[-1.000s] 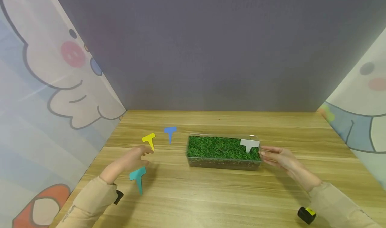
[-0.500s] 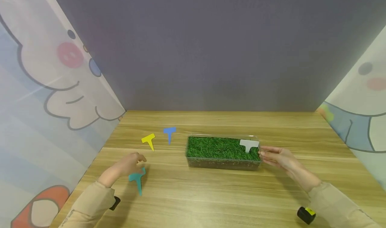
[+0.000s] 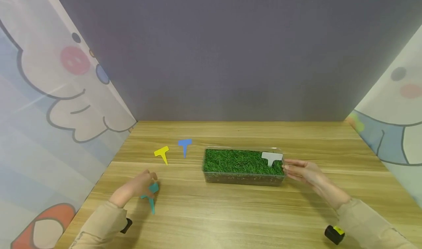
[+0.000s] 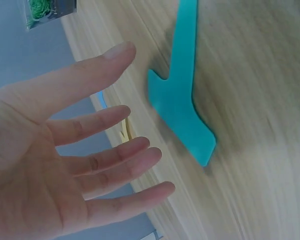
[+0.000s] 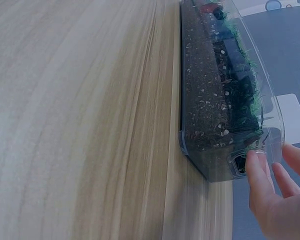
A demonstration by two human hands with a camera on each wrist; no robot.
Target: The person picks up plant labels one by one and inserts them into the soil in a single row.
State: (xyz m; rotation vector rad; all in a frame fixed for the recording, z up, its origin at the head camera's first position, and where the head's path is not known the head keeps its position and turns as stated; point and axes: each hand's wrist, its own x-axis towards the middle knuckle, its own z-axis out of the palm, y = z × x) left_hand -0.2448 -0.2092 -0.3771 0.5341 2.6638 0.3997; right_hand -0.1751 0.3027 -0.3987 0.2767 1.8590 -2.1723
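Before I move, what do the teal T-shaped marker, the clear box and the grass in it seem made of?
Teal T-shaped marker: probably plastic, smooth and matte; evenly coloured with rounded corners.
Clear box: likely rigid plastic, glossy, with see-through walls and light along the rim; glass isn't ruled out.
Grass: perhaps artificial, given its even green, but I can't be sure.

The left hand [image 3: 140, 185] hangs with thumb [image 4: 85, 77] and fingers [image 4: 121, 172] apart, the right hand [image 3: 306, 172] with fingers extended.
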